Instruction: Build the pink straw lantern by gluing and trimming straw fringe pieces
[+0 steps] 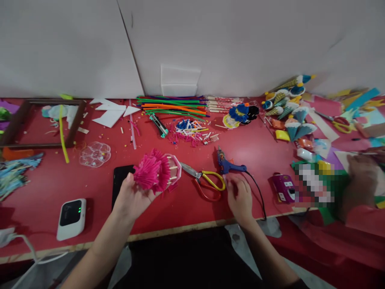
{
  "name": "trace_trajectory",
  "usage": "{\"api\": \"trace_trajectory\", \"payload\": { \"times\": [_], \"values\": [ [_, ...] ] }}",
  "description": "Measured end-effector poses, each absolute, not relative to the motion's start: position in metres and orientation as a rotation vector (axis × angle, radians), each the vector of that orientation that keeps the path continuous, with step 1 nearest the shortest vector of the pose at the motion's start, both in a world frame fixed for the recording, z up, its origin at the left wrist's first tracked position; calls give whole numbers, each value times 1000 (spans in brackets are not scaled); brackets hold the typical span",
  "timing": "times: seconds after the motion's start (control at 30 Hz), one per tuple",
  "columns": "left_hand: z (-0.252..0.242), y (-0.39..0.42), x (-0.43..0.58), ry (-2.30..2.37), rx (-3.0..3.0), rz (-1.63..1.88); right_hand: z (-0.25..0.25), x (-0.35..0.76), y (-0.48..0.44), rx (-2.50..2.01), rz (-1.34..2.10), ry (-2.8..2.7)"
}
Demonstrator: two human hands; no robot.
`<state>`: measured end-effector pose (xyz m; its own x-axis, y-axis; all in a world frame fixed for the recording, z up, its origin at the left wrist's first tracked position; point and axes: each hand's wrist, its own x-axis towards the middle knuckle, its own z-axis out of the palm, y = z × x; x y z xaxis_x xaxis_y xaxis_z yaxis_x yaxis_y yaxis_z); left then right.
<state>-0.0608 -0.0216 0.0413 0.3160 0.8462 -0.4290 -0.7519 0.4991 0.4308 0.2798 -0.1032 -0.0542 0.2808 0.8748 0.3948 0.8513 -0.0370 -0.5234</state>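
Pink fringed ornament [155, 173]: held just above the red table [54, 180], near its front edge. A bristly tuft is joined to a pale ring set with small wooden sticks.
Left hand [130, 198]: cupped under the ornament, fingers partly curled round its base.
Right hand [240, 196]: palm down on the table, fingers loosely spread, gripping nothing.
Glue gun [226, 163]: blue, lying just beyond the right fingertips.
Cord [258, 192]: black, running past the right hand and over the table edge.
Scissors [207, 181]: yellow-handled, between the hands, blades pointing towards the ornament.
Risk: the wrist could likely snag the cord and drag the gun. If the nozzle is hot, it might singe the fringe or a finger.
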Motion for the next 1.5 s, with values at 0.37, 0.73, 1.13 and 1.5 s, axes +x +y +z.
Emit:
{"api": "trace_trajectory", "payload": {
  "times": [0.37,0.73,1.13,1.5],
  "values": [
    [45,-16,-48,689,228,1059,-60,322,-119,-1851,-62,-1912],
    [33,-25,-42,995,319,1419,-26,311,-99,-1810,-3,-2071],
    [28,-38,-29,945,492,1495,-12,245,-65,-2121,401,-2259],
    [34,-42,-15,945,384,1449,41,219,-88,-1571,629,-2025]
  ]
}}
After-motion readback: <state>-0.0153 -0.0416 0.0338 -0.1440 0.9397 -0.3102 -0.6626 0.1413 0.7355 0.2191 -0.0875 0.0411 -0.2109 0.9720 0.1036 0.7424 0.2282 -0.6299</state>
